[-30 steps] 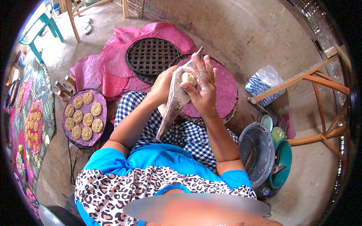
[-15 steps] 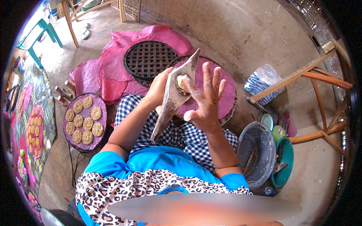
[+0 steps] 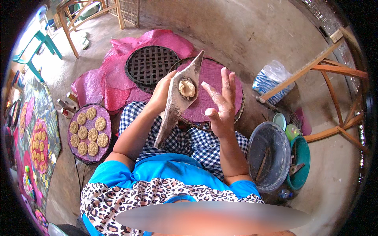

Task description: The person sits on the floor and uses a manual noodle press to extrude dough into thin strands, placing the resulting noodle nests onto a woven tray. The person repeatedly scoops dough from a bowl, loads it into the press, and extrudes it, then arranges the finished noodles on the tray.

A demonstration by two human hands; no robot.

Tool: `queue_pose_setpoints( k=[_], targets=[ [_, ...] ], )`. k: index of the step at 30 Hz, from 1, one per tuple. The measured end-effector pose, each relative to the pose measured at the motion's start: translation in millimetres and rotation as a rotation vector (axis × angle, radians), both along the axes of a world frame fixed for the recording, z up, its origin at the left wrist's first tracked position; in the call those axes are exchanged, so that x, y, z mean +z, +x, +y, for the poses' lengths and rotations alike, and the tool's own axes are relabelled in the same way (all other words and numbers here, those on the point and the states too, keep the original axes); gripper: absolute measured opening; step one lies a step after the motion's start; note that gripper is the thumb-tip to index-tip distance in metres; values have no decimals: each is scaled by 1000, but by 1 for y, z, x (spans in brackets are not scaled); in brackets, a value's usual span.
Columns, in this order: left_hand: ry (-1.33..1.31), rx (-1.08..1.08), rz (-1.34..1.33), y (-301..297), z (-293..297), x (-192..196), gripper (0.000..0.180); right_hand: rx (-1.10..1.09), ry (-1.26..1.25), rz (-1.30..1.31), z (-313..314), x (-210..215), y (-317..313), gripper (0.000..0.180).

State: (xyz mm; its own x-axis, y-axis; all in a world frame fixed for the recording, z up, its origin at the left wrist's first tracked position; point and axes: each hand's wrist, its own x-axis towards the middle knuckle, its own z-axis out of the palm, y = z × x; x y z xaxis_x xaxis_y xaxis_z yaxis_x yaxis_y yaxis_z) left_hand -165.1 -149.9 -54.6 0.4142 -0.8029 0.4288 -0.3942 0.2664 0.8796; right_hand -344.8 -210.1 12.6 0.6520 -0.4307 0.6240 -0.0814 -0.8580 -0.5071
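Observation:
My left hand (image 3: pixel 162 95) is wrapped round the far-left side of a long wooden press (image 3: pixel 175 106), which tapers to a point at both ends and is tilted in front of me. A lump of pale dough (image 3: pixel 187 88) sits in the round hollow at its middle, its surface uneven. To the right of the press, my right hand (image 3: pixel 223 108) is raised with fingers spread, holding nothing. Pale flour or dough coats its fingers. Beneath the hands lies a round tray covered with a pink sheet (image 3: pixel 210 72).
A dark woven tray (image 3: pixel 151 65) lies on pink sheeting (image 3: pixel 118 78). At left, a purple-covered tray (image 3: pixel 103 112) carries several round patties (image 3: pixel 92 133). A grey basin (image 3: pixel 258 145) and green basin (image 3: pixel 303 161) stand at right, near a wooden trestle (image 3: pixel 334 94) and a white-and-blue sack (image 3: pixel 271 80).
My right hand has drawn back from the dough to the right, so the lump in the hollow now shows fully. My left hand keeps its grip on the press.

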Motion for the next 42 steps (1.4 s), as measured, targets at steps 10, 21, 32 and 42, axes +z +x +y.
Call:
queue_pose_setpoints(
  k=[10, 21, 32, 42],
  targets=[
    [39, -82, 19, 4, -3, -2, 43, 28, -147, 153, 2, -17, 4, 92],
    [1, 143, -189, -13, 9, 36, 41, -100, -16, 49, 30, -37, -3, 96],
    [-18, 213, -477, -23, 13, 43, 38, 7, 64, 61, 35, -28, -6, 103],
    [26, -35, -258, -12, 4, 28, 38, -11, -354, 78, 13, -16, -19, 93]
  ],
)
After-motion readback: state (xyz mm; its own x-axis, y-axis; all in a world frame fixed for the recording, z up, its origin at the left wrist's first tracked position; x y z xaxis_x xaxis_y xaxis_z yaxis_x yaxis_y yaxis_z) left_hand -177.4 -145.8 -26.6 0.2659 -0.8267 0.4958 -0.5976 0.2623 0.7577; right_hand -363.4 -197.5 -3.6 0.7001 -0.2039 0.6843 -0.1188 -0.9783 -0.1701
